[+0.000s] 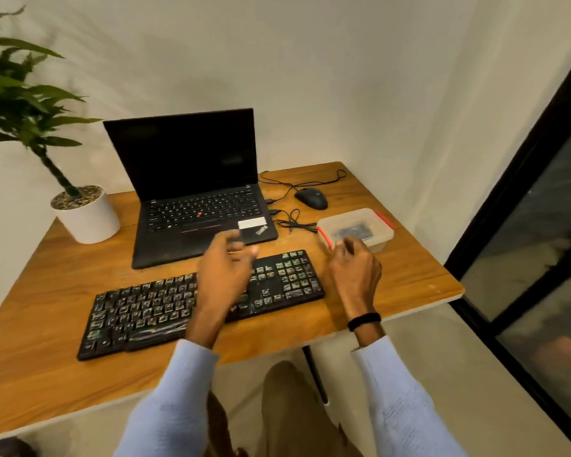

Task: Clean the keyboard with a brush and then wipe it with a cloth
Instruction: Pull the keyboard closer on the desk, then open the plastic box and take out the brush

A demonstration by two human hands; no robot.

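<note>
Head view looked down on a wooden bench (pixel 63 291) pushed into a corner; the black keyboard (pixel 152 308) lay slantwise along the near edge, directly in front of the person, which I judged was the sensible spot for brushing since both arms could reach its whole length; its keycaps looked smeared or dusty, though blur made the dirt hard to read. Behind it an open laptop (pixel 195 199) with a dark screen sat well back, probably kept clear of the work; a wired mouse (pixel 311 198) and its loose cable (pixel 292 221) lay to the right of the laptop, and a potted plant (pixel 80 209) stood at the far left corner. A clear plastic box (pixel 356 227) with red clips and its lid on rested just beyond the keyboard's right end; something dark showed through the lid, and I judged it likely held the brush and cloth, though I could not tell; neither tool was visible anywhere else. The left hand (pixel 225 272) hovered above the keyboard's right half, fingers loosely spread and empty; the right hand (pixel 355 265) hung near the box's front edge, fingers curled but gripping nothing, and whether it touched the box could not be told. Both hands appeared poised toward the box, so opening it seemed the step in hand; brushing had not begun.
</note>
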